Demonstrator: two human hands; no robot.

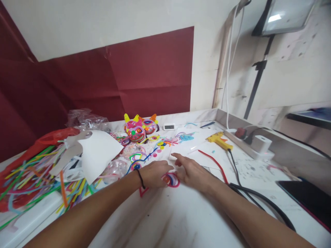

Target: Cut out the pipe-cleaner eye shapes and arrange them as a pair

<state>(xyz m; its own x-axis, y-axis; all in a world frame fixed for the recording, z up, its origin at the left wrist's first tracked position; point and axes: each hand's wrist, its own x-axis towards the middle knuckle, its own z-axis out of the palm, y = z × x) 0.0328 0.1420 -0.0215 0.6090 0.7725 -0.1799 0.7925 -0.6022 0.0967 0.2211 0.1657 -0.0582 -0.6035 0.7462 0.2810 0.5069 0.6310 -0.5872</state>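
Observation:
An eye-shaped craft piece (173, 180) of coiled pipe cleaners, with a pink rim and orange and blue inside, lies on the white table between my hands. My left hand (156, 173), a dark band at its wrist, has curled fingers on the piece's left side. At the piece's right edge is my right hand (192, 170), its index finger stretched out and the other fingers loosely bent. A pink pipe cleaner shape (142, 192) shows partly under my left wrist. Just beyond the left hand, a second eye-shaped coil (136, 166) is partly covered.
Loose pipe cleaners (38, 172) and a white paper cutout (99, 151) crowd the left. Decorated masks (137, 132) stand at the back. Rightward lie a yellow glue gun (219, 140), a red pipe cleaner (214, 161), a power strip (258, 153), black cables (271, 203) and a dark tablet (307, 198).

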